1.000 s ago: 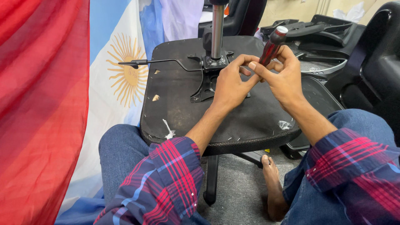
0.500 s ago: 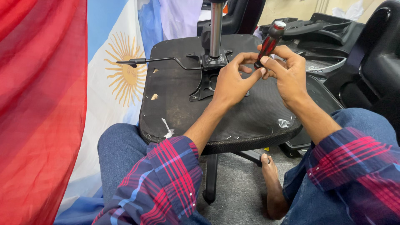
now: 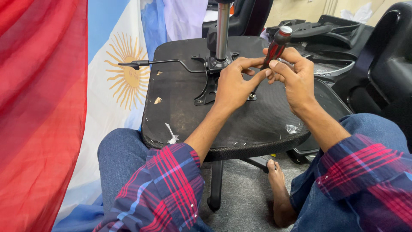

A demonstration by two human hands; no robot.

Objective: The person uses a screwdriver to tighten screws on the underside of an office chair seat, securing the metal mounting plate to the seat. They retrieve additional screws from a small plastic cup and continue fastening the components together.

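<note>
An upturned black chair seat (image 3: pixel 180 111) lies in front of me, underside up. On it sits a black metal mechanism plate (image 3: pixel 210 83) with a chrome gas cylinder (image 3: pixel 222 30) rising from it and a thin lever (image 3: pixel 154 63) pointing left. My right hand (image 3: pixel 296 79) grips a screwdriver with a red and black handle (image 3: pixel 277 43), tilted, its shaft running down toward the plate. My left hand (image 3: pixel 234 83) rests on the plate with its fingers touching the screwdriver's shaft near the tip. The tip itself is hidden behind my left hand.
A red cloth (image 3: pixel 38 116) and a white and light blue flag with a yellow sun (image 3: pixel 124 73) hang at the left. Black chair parts (image 3: pixel 339 38) are stacked at the back right. My bare foot (image 3: pixel 281 189) rests on the grey floor under the seat.
The screwdriver's handle has tipped a little to the right and my right hand has shifted its grip on it. My left hand stays at the shaft.
</note>
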